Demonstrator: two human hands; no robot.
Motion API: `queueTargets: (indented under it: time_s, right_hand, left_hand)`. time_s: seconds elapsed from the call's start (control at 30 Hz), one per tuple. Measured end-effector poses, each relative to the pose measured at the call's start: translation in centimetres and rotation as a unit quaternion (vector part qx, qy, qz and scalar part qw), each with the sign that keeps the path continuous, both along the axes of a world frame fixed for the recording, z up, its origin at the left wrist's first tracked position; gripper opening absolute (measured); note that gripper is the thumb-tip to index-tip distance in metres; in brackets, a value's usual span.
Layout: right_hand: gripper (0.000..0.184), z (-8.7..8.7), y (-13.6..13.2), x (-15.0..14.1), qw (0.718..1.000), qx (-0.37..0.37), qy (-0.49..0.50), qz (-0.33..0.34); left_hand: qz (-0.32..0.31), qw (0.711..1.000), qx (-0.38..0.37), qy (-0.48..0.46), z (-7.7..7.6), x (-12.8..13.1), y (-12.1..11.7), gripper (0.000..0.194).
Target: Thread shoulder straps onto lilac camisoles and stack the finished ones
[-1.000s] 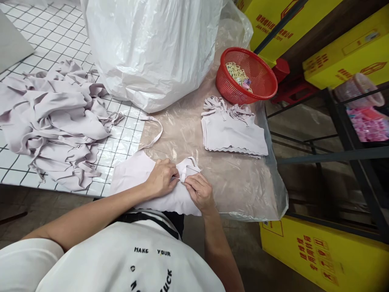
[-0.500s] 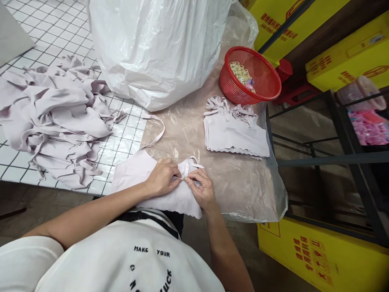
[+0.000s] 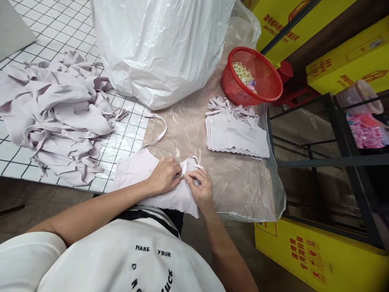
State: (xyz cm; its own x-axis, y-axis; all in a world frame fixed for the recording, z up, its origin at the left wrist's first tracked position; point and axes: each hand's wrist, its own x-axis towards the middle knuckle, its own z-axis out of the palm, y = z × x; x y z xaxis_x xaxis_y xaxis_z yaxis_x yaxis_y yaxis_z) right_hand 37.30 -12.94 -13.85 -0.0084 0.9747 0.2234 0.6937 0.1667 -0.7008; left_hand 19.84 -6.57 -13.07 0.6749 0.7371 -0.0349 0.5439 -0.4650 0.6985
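A pale lilac camisole [image 3: 130, 170] lies spread at the table's near edge, its scalloped hem toward my body. One loose strap [image 3: 164, 129] curves away from its left side. My left hand [image 3: 165, 175] rests on the cloth with thumb and fingers pinched at the base of the other strap [image 3: 192, 165]. Close against it, my right hand [image 3: 200, 186] pinches the same strap between thumb and forefinger. What small part lies between the fingertips is mostly hidden. A neat stack of matching camisoles [image 3: 237, 136] sits beyond my right hand.
A crumpled heap of lilac camisoles [image 3: 60, 113] covers the left of the table. A big white plastic bag [image 3: 164, 48] stands behind. A red mesh basket [image 3: 267, 81] holds small pale pieces. On the right are a dark metal rack [image 3: 322, 161] and yellow boxes [image 3: 322, 251].
Both hands stay pinched at the strap, with only slight finger movement. The whole view has shifted a little; the camisole, stack and heap have not visibly moved on the table.
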Motion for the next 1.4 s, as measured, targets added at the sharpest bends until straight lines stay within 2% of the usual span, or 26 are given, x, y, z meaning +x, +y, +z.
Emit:
queueTargets:
  time_s: [0.13, 0.27, 0.37, 0.43, 0.5, 0.53, 0.63, 0.7, 0.77, 0.93, 1.07, 1.27, 1.4]
  right_hand:
    - [0.014, -0.3, -1.0, 3.2, 0.994, 0.035, -0.102, -0.035]
    - [0.015, -0.1, -3.4, 5.6, 0.976, 0.059, -0.182, -0.100]
    - [0.012, 0.3, -4.9, 5.6, 0.976, 0.056, -0.200, -0.068]
    - [0.011, 0.7, -4.9, 5.0, 0.975, 0.049, -0.209, -0.054]
    - [0.012, 1.1, -3.8, 4.6, 0.972, 0.042, -0.217, -0.075]
    - [0.012, 1.3, -2.9, 4.5, 0.970, 0.036, -0.223, -0.086]
    - [0.017, 2.0, 0.4, 4.3, 0.962, 0.015, -0.264, -0.062]
    - [0.014, 2.5, 2.6, 4.1, 0.953, 0.011, -0.301, -0.025]
    - [0.010, 2.9, 4.6, 4.0, 0.943, 0.019, -0.332, -0.011]
    - [0.019, 3.6, 9.3, 3.6, 0.925, 0.052, -0.376, -0.028]
    - [0.020, 3.5, 12.0, 3.4, 0.930, 0.026, -0.367, -0.012]
    - [0.021, 3.4, 12.4, 3.7, 0.975, -0.019, -0.216, 0.043]
    - [0.038, 4.4, 13.2, 3.0, 0.968, -0.072, -0.218, 0.105]
  left_hand:
    - [0.003, 1.000, 0.006, -0.004, -0.1, -0.1, -0.1, 0.010]
    - [0.016, 0.999, 0.032, -0.012, -0.4, -0.2, -0.3, 0.009]
    - [0.043, 0.996, 0.076, -0.033, -0.7, -0.3, -0.6, 0.020]
    - [0.055, 0.990, 0.123, -0.051, -0.8, -0.3, -0.8, 0.025]
    - [0.036, 0.981, 0.172, -0.083, -0.9, -0.3, -0.9, 0.024]
    - [0.006, 0.976, 0.191, -0.106, -0.9, -0.2, -1.0, 0.022]
    - [-0.138, 0.953, 0.216, -0.162, -1.1, 0.1, -1.3, 0.023]
    - [-0.212, 0.941, 0.218, -0.151, -1.4, 0.3, -1.5, 0.031]
    - [-0.244, 0.939, 0.213, -0.111, -1.7, 0.4, -1.5, 0.041]
    - [-0.273, 0.943, 0.188, -0.039, -2.3, 0.5, -1.3, 0.052]
    - [-0.277, 0.943, 0.183, -0.031, -2.2, 0.5, -1.3, 0.057]
    - [-0.286, 0.941, 0.180, -0.018, -1.9, 0.6, -1.3, 0.058]
    - [-0.283, 0.941, 0.183, -0.024, -2.2, 0.5, -1.3, 0.060]
